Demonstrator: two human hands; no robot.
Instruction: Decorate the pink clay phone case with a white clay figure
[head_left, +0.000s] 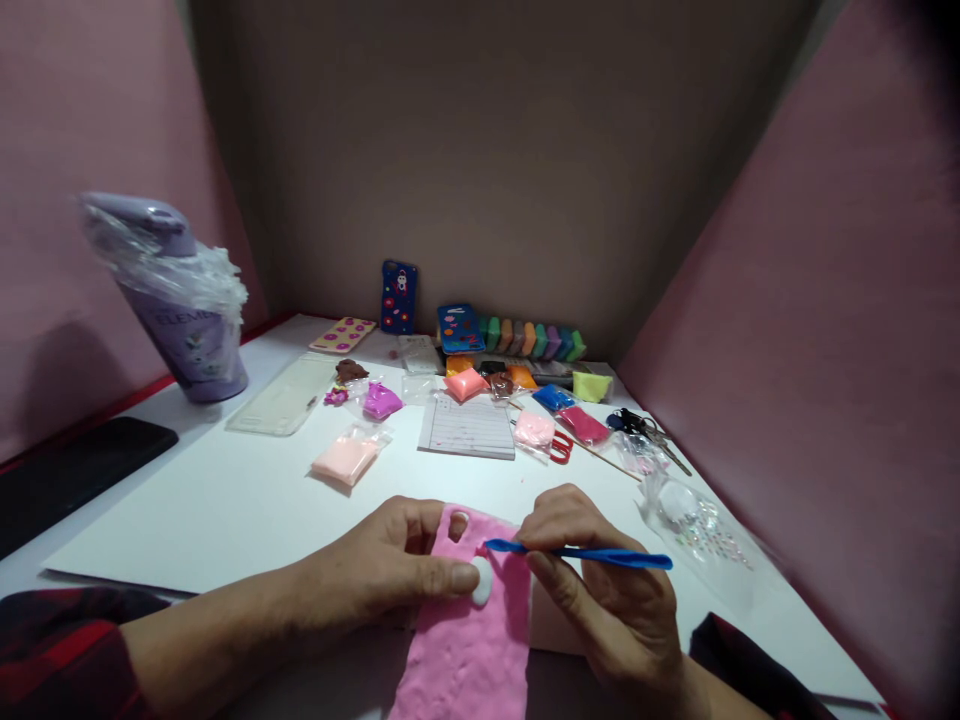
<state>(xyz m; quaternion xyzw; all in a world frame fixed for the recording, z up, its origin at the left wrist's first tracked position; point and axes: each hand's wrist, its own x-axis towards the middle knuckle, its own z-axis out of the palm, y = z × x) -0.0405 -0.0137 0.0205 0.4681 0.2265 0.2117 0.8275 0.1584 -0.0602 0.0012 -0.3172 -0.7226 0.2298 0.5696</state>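
A phone case covered in pink clay (472,650) is held at the near edge of the table, its camera hole at the top left. My left hand (405,560) grips its upper left side, the thumb touching a white oval piece (481,582) on the pink surface. A blue modelling tool (615,556) is pinched between the thumb and fingers of my right hand (600,580). Its tip rests on the case just above the white piece, at a small darker pink bit (481,549).
Clay packets, such as a peach one (346,457), lie around a lined notepad (466,428). A purple bottle (184,310) and black phone (82,470) are at left. Keys (649,430) and a bag of gems (709,535) are at right. Decorated cases (398,297) stand behind.
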